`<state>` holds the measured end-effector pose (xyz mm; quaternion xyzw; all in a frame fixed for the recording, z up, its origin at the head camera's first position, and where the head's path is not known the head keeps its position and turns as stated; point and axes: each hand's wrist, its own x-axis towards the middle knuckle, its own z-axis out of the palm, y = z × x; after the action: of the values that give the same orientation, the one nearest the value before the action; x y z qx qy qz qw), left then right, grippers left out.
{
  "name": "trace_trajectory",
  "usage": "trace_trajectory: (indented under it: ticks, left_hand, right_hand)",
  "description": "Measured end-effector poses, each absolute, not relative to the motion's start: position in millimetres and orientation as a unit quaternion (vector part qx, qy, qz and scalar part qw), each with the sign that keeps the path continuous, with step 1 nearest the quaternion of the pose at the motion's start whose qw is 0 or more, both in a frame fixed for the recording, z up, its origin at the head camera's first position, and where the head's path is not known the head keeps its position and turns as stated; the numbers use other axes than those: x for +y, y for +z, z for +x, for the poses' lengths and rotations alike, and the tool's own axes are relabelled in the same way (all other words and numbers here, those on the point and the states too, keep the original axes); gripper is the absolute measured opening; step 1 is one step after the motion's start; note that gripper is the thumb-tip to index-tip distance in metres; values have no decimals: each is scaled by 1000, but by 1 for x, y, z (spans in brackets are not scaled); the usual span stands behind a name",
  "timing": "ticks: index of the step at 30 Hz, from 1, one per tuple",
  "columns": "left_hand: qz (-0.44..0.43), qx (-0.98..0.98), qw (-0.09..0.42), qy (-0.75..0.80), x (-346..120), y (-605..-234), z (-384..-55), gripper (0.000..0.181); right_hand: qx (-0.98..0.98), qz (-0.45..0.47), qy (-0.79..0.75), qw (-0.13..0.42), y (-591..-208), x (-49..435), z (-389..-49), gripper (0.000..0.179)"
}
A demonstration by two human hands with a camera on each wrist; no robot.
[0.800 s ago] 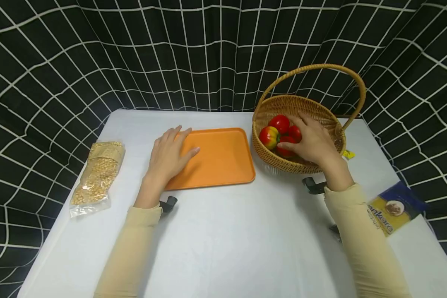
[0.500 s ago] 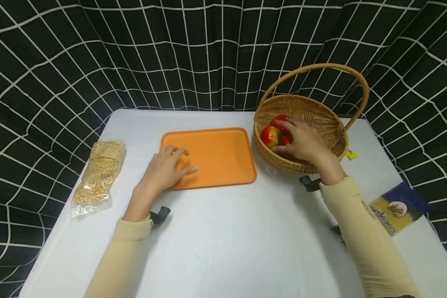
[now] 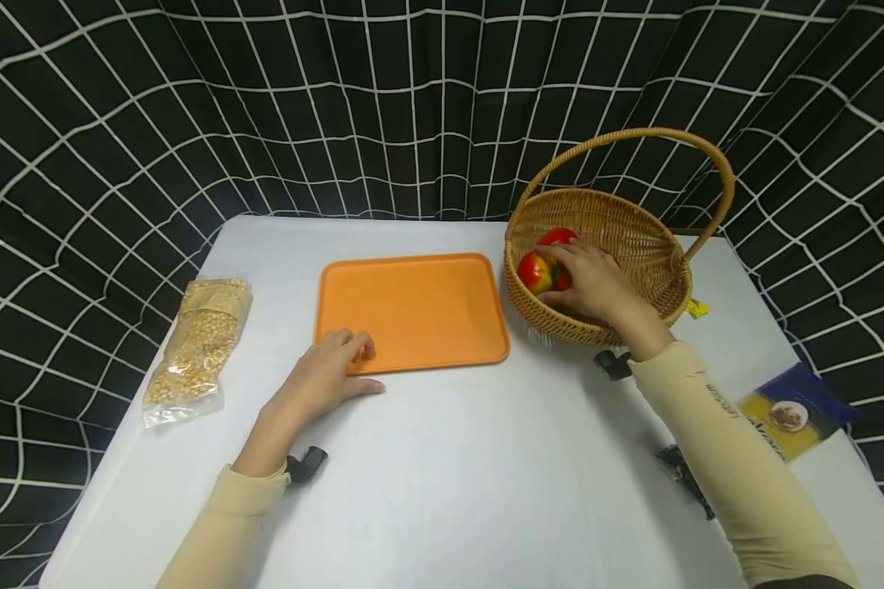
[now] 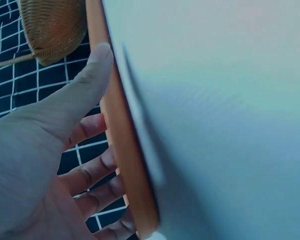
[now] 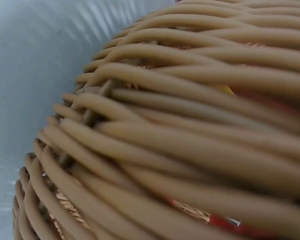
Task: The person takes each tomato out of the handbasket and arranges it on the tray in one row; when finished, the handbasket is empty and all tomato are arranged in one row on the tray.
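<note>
In the head view my right hand (image 3: pixel 593 282) reaches into the wicker basket (image 3: pixel 637 229). Its thumb and fingers lie about the right side of a red-and-yellow apple (image 3: pixel 534 272); whether they grip it cannot be told. A shiny red fruit (image 3: pixel 558 236) sits behind, and more red shows under the hand. In the right wrist view, basket weave (image 5: pixel 155 100) hides the hand. At the front left corner of the orange tray (image 3: pixel 412 307) is my left hand (image 3: pixel 322 376), fingers loosely bent and holding nothing. In the left wrist view its thumb (image 4: pixel 97 65) overlaps the tray's rim (image 4: pixel 122 125).
A clear bag of yellow kernels (image 3: pixel 199 348) lies at the left. To the right are a blue-and-yellow packet (image 3: pixel 791 413), a dark item (image 3: pixel 685 474) by the right sleeve, and a small yellow piece (image 3: pixel 696 308) beside the basket. The basket's tall handle (image 3: pixel 663 133) arches above it.
My left hand has drawn back toward the front from over the tray to its corner. Inside the basket my right hand has shifted left, from the red fruits to the red-and-yellow apple.
</note>
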<state>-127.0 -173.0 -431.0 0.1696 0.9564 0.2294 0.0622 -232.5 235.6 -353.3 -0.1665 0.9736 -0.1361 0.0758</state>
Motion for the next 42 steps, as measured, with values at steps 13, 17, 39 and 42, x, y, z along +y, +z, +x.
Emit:
trace_trajectory:
  ticks: [13, 17, 39, 42]
  left_hand:
    - [182, 963, 28, 196, -168, -439, -119, 30]
    - [190, 965, 18, 181, -165, -442, -119, 22]
    - [184, 967, 32, 171, -162, -439, -116, 19]
    - [183, 967, 32, 171, -162, -439, -116, 19]
  right_hand:
    - [975, -177, -120, 54, -360, 232, -239, 73]
    - [977, -174, -116, 51, -361, 233, -238, 71]
    - [967, -157, -201, 4, -326, 233, -221, 70]
    - [962, -164, -219, -14, -313, 228, -217, 70]
